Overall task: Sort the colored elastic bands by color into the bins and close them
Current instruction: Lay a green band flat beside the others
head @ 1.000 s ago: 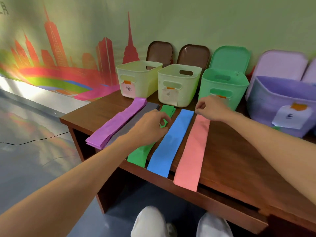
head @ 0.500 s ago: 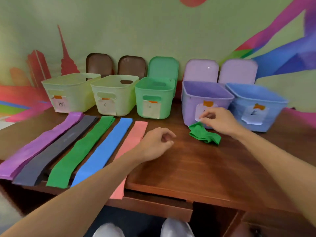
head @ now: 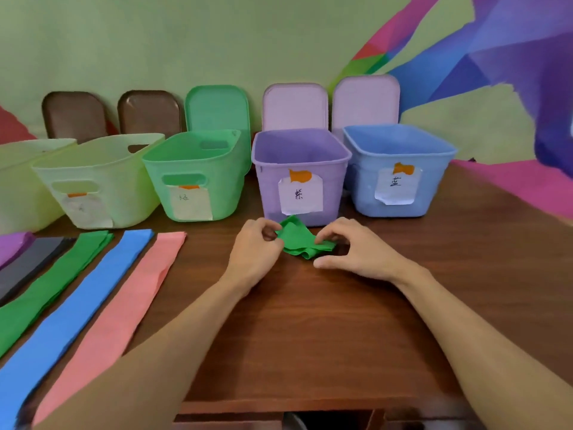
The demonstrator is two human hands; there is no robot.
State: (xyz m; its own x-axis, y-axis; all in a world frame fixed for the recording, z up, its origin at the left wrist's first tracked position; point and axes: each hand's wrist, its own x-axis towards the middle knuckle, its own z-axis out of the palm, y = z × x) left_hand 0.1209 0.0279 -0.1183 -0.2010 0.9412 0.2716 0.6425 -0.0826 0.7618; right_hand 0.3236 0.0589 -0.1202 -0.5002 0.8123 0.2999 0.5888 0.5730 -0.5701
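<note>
A crumpled green elastic band [head: 299,240] lies on the wooden table [head: 341,321] just in front of the purple bin [head: 300,175]. My left hand [head: 255,249] pinches its left corner. My right hand [head: 350,248] pinches its right side with curled fingers. To the left lie flat bands side by side: purple [head: 12,246], grey [head: 31,265], green [head: 52,287], blue [head: 80,302] and pink [head: 124,308]. A row of open bins stands behind: two pale yellow [head: 96,181], green [head: 195,172], purple, and blue [head: 397,169].
Lids lean against the wall behind the bins: two brown [head: 148,113], a green one [head: 217,107] and two pale lilac [head: 294,107]. Paper labels hang on the bin fronts. The table's front edge runs below my forearms.
The view has moved closer to the bins. My left hand came over to the crumpled green band and took hold of its left corner; my right hand stays on it.
</note>
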